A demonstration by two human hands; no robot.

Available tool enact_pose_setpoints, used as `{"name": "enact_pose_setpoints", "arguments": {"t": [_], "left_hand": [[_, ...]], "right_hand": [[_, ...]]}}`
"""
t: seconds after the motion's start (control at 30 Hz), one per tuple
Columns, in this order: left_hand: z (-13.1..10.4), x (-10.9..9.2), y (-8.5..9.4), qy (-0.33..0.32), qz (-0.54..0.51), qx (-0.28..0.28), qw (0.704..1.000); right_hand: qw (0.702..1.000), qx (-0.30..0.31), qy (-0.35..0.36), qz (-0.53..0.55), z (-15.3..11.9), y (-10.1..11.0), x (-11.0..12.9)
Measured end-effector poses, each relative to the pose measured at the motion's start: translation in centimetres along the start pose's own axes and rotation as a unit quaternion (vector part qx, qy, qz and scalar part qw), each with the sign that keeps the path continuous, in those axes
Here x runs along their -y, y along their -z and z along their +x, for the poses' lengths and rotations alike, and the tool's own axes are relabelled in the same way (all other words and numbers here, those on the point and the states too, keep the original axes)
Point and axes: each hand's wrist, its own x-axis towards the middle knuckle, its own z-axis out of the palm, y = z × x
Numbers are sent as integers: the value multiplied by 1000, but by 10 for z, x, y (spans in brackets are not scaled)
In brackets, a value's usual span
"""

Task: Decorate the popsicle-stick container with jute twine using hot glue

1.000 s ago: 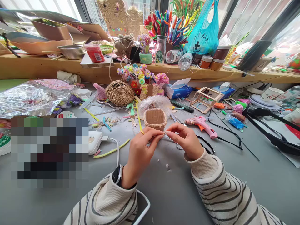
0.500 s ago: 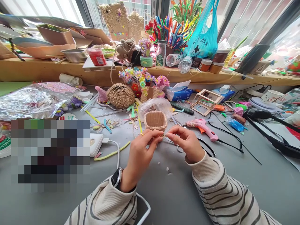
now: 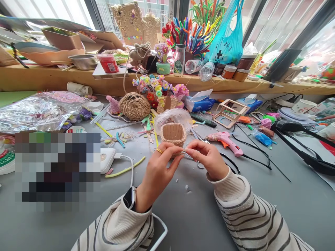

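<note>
My left hand (image 3: 161, 167) is closed in a pinch, a ring on one finger and a watch at the wrist. Opposite it, the fingertips of my right hand (image 3: 206, 157) are pinched too, nearly touching the left ones. Between them runs a short, thin strand (image 3: 184, 152) that looks like twine; most of it is hidden by the fingers. Just behind the hands stands a small cardboard basket (image 3: 173, 132) with a twine-wrapped rim, its opening facing me. My fingers cover its lower front. Scissors (image 3: 200, 165) lie partly hidden under my right hand.
A pink glue gun (image 3: 230, 142) with a black cord lies to the right. Behind are a ball of twine (image 3: 134, 106), a clear plastic bag (image 3: 183, 116) and a wooden frame (image 3: 230, 113). On the left sit a white charger (image 3: 106, 160) and a yellow pipe cleaner (image 3: 125, 168).
Both hands stay almost in place, still pinching together. The left fingers have tilted slightly, and the strand between the fingertips shows a little differently.
</note>
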Motion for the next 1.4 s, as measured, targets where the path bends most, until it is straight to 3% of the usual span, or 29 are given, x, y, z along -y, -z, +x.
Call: {"name": "enact_pose_setpoints", "arguments": {"t": [0.3, 0.53, 1.2, 1.4], "left_hand": [[-6, 8, -1, -112, 96, -24, 989], [-5, 7, 3, -160, 177, -25, 971], [-7, 7, 1, -107, 125, -27, 986], [-5, 7, 0, -89, 93, -17, 991]], "right_hand": [[1000, -3, -23, -12, 1, 1, 0], [999, 0, -32, -31, 1, 2, 1], [997, -8, -64, 42, 2, 1, 1], [998, -17, -61, 20, 3, 2, 1]]}}
